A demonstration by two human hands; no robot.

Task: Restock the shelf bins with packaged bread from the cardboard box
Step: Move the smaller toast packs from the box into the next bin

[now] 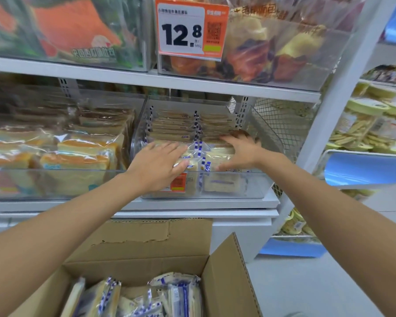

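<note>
- Two flat hands, left hand [157,167] and right hand [239,152], fingers straight, press packaged bread [218,157] inside the clear bin [252,188], centre frame.
- More packs [169,294] lie in the cardboard box [226,282], bottom centre.

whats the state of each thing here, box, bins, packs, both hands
cardboard box: open, flaps up, bread packs loose inside
centre bin: stocked with rows of packs, back to front
front packs: lying at the bin's front, under both hands
left hand: open, fingers flat on the front packs
right hand: open, fingers spread on the front packs
left bin: stocked with sliced loaves
</note>
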